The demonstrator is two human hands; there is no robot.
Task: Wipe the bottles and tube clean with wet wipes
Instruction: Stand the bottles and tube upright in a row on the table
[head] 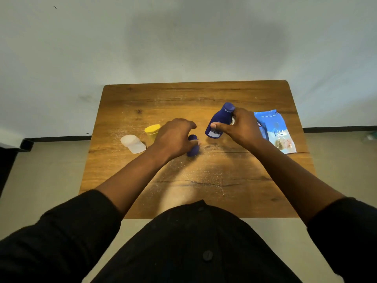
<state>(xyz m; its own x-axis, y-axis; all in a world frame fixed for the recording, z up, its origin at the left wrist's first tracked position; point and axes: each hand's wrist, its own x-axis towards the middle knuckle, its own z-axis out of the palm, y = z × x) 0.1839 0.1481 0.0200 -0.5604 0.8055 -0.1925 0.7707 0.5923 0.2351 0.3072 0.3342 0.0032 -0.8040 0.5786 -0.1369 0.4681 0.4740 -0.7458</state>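
Observation:
My right hand [239, 127] grips a tall dark blue bottle [218, 119] with a blue cap, tilted and lifted a little above the wooden table [204, 180]. A bit of white shows between its fingers and the bottle; I cannot tell what it is. My left hand [173, 137] curls over a smaller dark blue bottle [192, 147] that stands on the table. Left of that hand a yellow tube [152, 131] stands on its cap, partly hidden. A white bottle [133, 143] lies flat at the far left. The blue wet wipes pack [275, 130] lies behind my right hand.
White powder or crumbs are scattered over the tabletop. The table's back edge meets a pale wall. Pale floor shows on both sides, with a dark object at the far left edge. My dark shirt fills the bottom of the view.

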